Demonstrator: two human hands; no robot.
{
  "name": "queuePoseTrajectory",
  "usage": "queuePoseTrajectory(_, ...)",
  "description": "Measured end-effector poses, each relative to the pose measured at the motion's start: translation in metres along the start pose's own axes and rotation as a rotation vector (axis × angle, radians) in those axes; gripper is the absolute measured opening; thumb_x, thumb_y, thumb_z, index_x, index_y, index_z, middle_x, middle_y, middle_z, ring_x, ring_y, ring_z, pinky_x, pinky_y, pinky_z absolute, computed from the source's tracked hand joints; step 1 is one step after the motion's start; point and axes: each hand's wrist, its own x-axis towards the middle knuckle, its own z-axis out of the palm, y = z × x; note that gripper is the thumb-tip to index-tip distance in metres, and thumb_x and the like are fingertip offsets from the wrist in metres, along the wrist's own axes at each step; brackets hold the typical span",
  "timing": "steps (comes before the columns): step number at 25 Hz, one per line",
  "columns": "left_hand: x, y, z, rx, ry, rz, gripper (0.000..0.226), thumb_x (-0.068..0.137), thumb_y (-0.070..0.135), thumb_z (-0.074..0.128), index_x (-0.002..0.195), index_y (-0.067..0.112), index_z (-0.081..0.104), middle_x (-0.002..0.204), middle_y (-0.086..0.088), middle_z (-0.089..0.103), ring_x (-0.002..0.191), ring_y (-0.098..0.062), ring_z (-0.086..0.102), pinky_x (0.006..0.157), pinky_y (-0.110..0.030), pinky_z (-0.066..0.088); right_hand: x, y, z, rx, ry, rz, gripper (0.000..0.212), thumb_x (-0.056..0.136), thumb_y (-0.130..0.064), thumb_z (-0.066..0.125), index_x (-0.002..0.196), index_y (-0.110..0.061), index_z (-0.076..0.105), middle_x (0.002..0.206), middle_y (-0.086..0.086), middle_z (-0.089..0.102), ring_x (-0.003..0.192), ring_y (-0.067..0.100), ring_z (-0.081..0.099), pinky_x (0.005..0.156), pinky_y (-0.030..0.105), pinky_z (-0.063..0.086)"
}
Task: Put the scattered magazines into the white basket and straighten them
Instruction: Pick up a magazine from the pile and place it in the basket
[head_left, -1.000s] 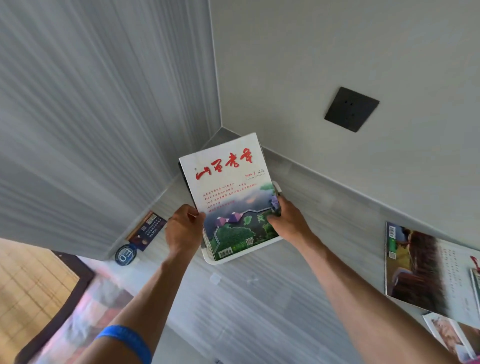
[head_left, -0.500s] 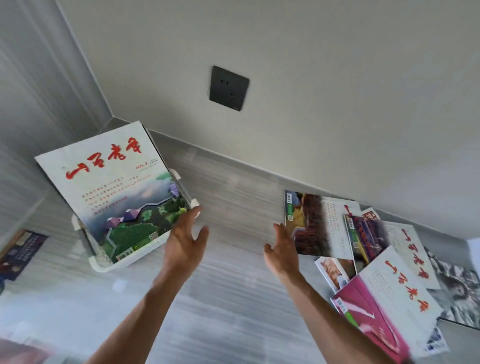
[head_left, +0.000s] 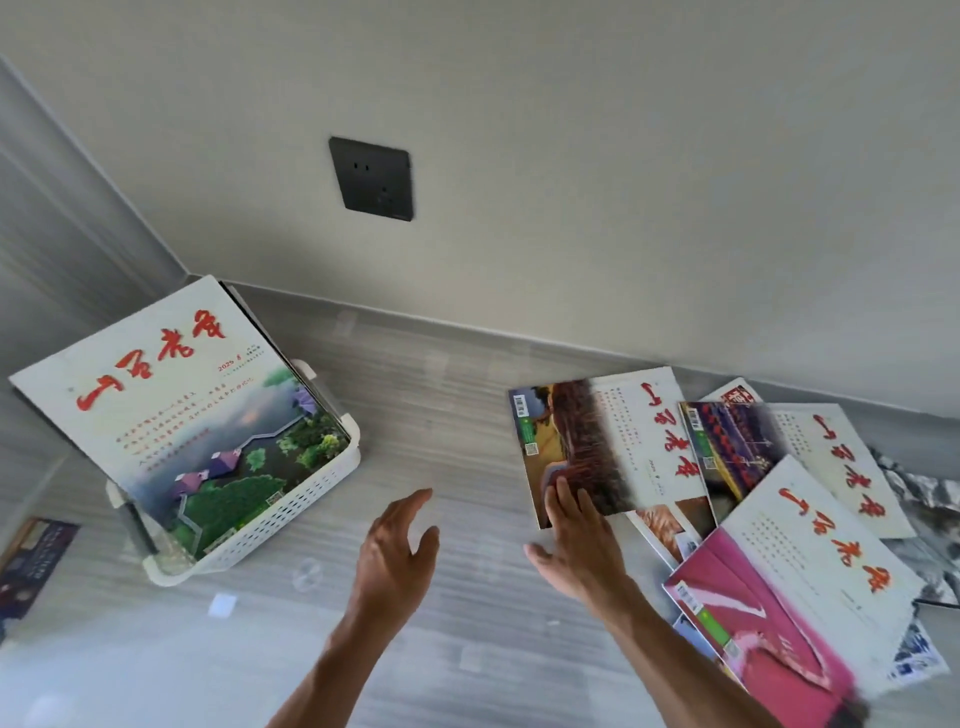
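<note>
A white perforated basket (head_left: 291, 519) stands at the left on the grey surface. A magazine with red characters and a green landscape cover (head_left: 176, 415) leans upright inside it, with other magazines behind it. Several magazines lie scattered at the right: one with a brown and yellow cover (head_left: 587, 447), one with a dark purple cover (head_left: 737, 452) and one with a pink cover (head_left: 779, 618) on top. My right hand (head_left: 576, 540) is spread, its fingertips resting on the near corner of the brown and yellow magazine. My left hand (head_left: 395, 556) hovers open over the bare surface, holding nothing.
A dark wall socket (head_left: 373, 179) sits on the white wall behind. A dark booklet (head_left: 31, 566) lies at the far left edge. A small white paper scrap (head_left: 222, 605) lies in front of the basket. Grey walls meet in a corner behind the basket.
Both hands let go of the magazine in the basket and moved right. My right hand reached the brown and yellow magazine. The view swung right towards the scattered pile.
</note>
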Motion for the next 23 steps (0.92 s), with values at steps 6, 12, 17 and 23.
queuePoseTrajectory(6,-0.003,0.005,0.007,0.091,0.093,-0.033,0.027,0.082,0.002,0.061,0.105,0.012,0.069,0.105,-0.008,0.073,0.094,-0.030,0.067,0.079,-0.039,0.054,-0.069,-0.037,0.026,0.106,-0.107,-0.330,0.071,0.085,-0.045,0.052,0.149,-0.020,0.032,0.164,-0.007,0.015,0.150,0.024,0.014,0.120,0.034,0.023)
queuePoseTrajectory(12,-0.017,-0.019,0.018,0.459,-0.206,-0.435,0.066,0.078,0.028,0.061,0.140,0.025,0.036,0.139,-0.008,0.037,0.122,-0.031,0.040,0.098,-0.044,0.040,-0.088,-0.024,0.039,0.246,-0.149,-0.369,0.046,0.085,-0.041,0.051,0.126,-0.022,0.060,0.157,-0.021,0.029,0.147,0.004,0.019,0.109,0.022,0.033)
queuePoseTrajectory(17,-0.012,-0.024,0.020,0.213,-0.067,-0.472,0.038,0.079,0.033,0.067,0.112,0.017,0.057,0.099,-0.009,0.063,0.095,-0.028,0.058,0.074,-0.035,0.045,-0.079,-0.017,0.031,0.960,-0.351,-0.024,0.021,0.086,-0.023,0.065,0.101,-0.011,0.075,0.124,-0.012,0.067,0.130,-0.001,0.046,0.094,-0.002,0.028)
queuePoseTrajectory(23,0.004,0.005,0.020,0.074,-0.189,-0.207,0.022,0.093,0.024,0.051,0.071,0.024,0.049,0.063,-0.006,0.064,0.064,-0.028,0.062,0.057,-0.030,0.038,-0.072,-0.012,0.018,1.190,-0.330,0.133,0.022,0.086,-0.014,0.069,0.105,-0.023,0.075,0.104,-0.013,0.074,0.105,0.004,0.067,0.081,0.011,0.044)
